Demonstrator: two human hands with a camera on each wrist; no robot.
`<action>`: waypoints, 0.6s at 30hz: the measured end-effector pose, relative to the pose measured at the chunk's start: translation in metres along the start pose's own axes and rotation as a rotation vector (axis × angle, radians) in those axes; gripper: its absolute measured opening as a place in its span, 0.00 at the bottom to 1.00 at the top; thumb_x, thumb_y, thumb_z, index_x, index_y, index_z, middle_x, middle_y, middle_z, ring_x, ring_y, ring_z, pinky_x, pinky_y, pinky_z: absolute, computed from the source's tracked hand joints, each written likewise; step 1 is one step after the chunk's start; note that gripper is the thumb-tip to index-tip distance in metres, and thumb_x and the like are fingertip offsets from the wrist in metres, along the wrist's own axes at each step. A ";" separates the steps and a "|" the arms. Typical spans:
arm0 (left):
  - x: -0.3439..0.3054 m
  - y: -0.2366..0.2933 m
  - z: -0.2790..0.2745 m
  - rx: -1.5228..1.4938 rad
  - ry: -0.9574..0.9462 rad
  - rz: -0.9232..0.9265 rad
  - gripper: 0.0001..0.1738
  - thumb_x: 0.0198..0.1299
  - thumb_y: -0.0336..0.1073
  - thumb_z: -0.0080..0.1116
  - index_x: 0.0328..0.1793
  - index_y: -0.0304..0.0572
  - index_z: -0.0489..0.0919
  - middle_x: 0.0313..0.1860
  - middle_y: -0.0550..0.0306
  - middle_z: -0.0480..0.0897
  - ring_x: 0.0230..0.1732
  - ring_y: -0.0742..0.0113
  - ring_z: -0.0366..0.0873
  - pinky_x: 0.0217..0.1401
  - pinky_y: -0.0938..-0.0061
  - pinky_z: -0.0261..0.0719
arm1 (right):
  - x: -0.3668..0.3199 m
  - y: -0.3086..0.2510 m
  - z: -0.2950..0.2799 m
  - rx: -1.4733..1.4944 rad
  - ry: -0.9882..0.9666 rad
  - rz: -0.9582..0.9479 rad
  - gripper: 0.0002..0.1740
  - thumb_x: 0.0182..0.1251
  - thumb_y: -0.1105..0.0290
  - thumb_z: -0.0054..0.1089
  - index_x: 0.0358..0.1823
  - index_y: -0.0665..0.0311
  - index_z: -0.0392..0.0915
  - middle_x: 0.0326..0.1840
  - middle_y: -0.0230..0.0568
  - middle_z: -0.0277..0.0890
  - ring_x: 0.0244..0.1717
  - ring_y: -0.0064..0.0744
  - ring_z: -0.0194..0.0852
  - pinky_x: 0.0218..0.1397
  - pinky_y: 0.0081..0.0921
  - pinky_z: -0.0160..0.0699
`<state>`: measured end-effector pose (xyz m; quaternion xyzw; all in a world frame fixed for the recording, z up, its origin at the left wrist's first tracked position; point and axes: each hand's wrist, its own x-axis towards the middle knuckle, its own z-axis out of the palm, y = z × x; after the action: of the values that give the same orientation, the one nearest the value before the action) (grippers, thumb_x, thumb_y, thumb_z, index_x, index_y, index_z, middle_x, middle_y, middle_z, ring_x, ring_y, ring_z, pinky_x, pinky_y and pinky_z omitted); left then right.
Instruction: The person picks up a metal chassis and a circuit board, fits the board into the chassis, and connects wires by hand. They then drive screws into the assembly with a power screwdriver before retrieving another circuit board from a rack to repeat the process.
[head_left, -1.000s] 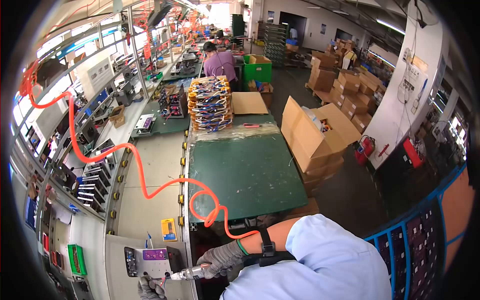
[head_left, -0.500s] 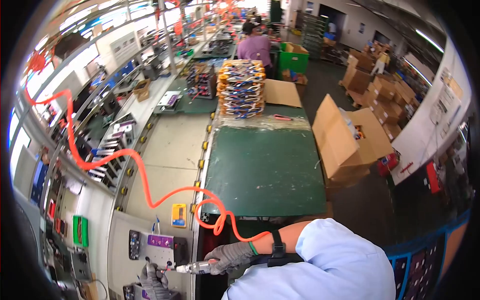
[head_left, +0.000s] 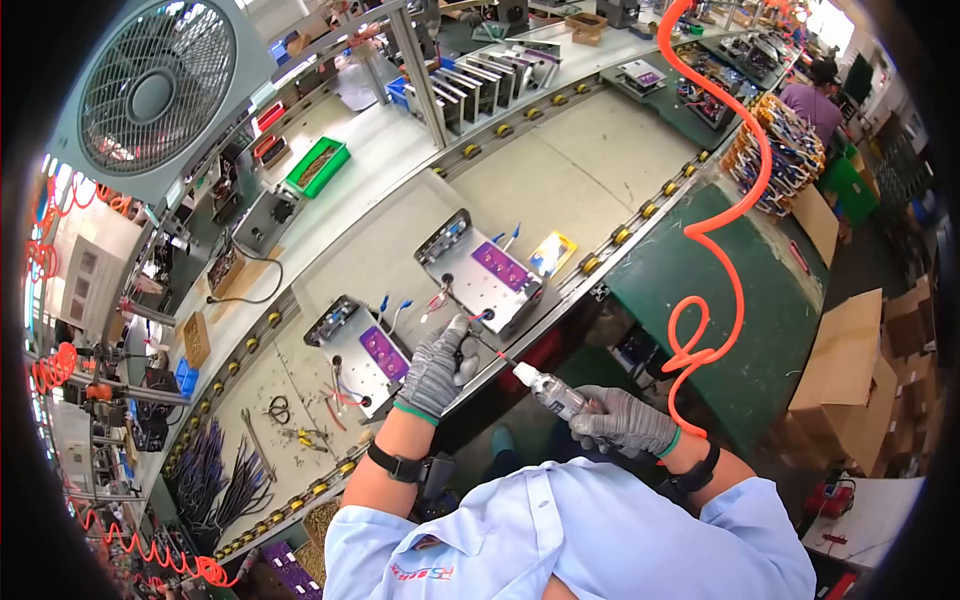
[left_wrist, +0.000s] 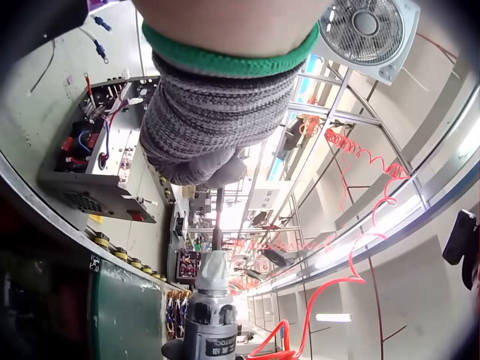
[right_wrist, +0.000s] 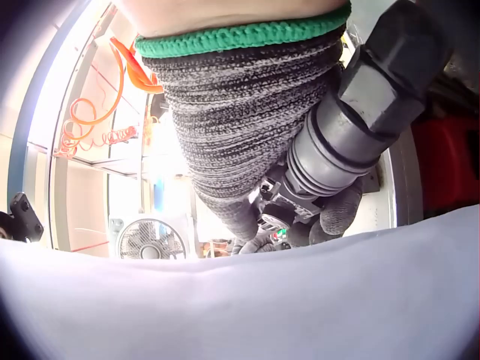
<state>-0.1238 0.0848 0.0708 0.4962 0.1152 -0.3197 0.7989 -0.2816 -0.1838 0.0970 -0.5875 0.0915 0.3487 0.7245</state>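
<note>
In the head view, a metal box with a purple panel (head_left: 500,266) lies on the grey work surface, and a similar box (head_left: 383,354) sits to its lower left. My gloved left hand (head_left: 437,368) is beside the first box's near edge, its curled fingers at the thin bit (head_left: 492,347) of an air driver. In the left wrist view, the bit (left_wrist: 219,214) runs up to those fingertips, partly hidden behind them. My gloved right hand (head_left: 628,422) grips the silver driver (head_left: 557,395); in the right wrist view, the driver's thick rear end (right_wrist: 330,150) protrudes from the glove.
A yellow packet (head_left: 552,254) lies right of the first box. Cable bundles (head_left: 220,470) and hand tools are at lower left. The orange air hose (head_left: 742,260) coils above the green table (head_left: 700,270). A fan (head_left: 155,90) stands at upper left.
The head view has swung left and down, showing both arms, the second box and the fan. The driver has pulled back slightly from the first box; my right hand still grips it.
</note>
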 end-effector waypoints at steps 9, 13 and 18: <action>-0.011 -0.006 -0.021 -0.025 -0.052 -0.034 0.15 0.74 0.43 0.56 0.49 0.35 0.78 0.24 0.63 0.76 0.15 0.75 0.68 0.14 0.82 0.62 | 0.000 0.018 0.027 -0.006 0.043 0.036 0.27 0.65 0.53 0.66 0.58 0.63 0.73 0.35 0.31 0.77 0.32 0.17 0.76 0.30 0.18 0.76; -0.016 -0.003 -0.014 0.292 0.016 0.082 0.16 0.72 0.43 0.59 0.48 0.34 0.79 0.23 0.64 0.76 0.16 0.77 0.69 0.16 0.83 0.62 | 0.001 0.027 0.024 0.050 0.010 0.000 0.27 0.65 0.53 0.66 0.57 0.63 0.73 0.35 0.32 0.78 0.30 0.18 0.75 0.31 0.18 0.77; -0.005 -0.012 -0.011 0.576 0.069 0.072 0.16 0.71 0.44 0.61 0.42 0.36 0.79 0.21 0.64 0.77 0.14 0.78 0.69 0.17 0.83 0.64 | 0.002 0.035 0.017 0.000 0.009 -0.010 0.25 0.65 0.54 0.66 0.55 0.64 0.74 0.33 0.31 0.77 0.29 0.18 0.74 0.32 0.20 0.75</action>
<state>-0.1337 0.0925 0.0597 0.7168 0.0293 -0.2938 0.6317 -0.3064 -0.1651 0.0731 -0.5895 0.0919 0.3425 0.7257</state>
